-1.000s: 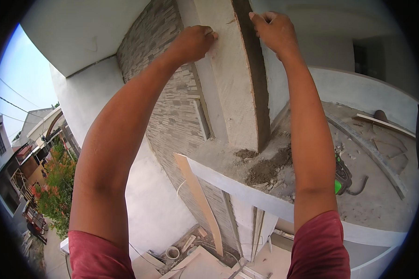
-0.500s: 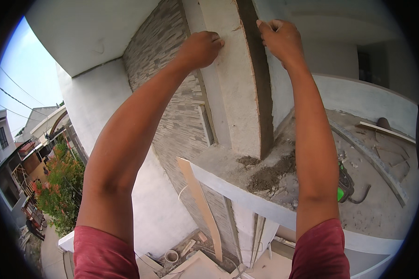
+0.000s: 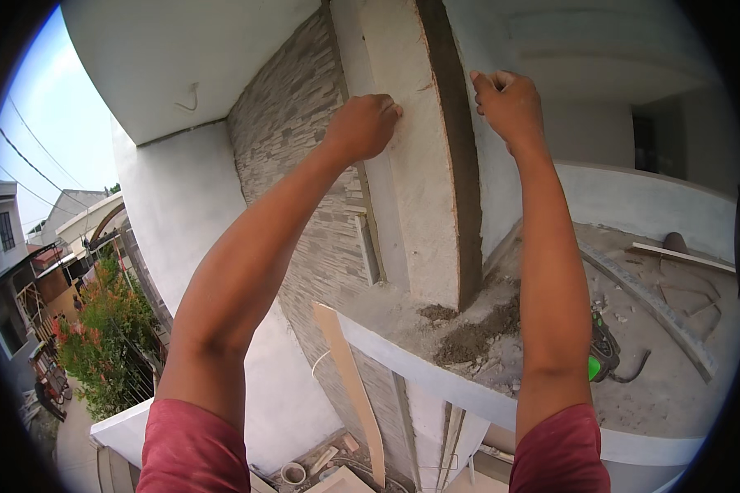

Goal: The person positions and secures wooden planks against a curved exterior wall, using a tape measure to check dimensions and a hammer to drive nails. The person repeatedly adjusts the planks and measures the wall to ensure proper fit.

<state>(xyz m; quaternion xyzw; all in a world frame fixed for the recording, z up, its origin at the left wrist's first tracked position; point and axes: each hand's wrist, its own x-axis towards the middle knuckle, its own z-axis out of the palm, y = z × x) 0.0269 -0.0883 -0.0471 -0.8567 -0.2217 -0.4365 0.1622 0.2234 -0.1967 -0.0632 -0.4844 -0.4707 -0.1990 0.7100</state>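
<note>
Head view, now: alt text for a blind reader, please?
A person's left hand and right hand are raised at either side of a plastered pillar, fingers curled; whether they hold anything is unclear. Mortar lies by the pillar's foot on a ledge, with a stone-patterned wall to the left.

Head-worn fisheye view, angled downward, near both hands (image 3: 364, 127)

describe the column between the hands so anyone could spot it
Right of the patterned stone wall, a tall column rises from the ledge. It shows between the left hand and right hand; unlike neighbouring walls, its pale front meets a dark side.
</note>
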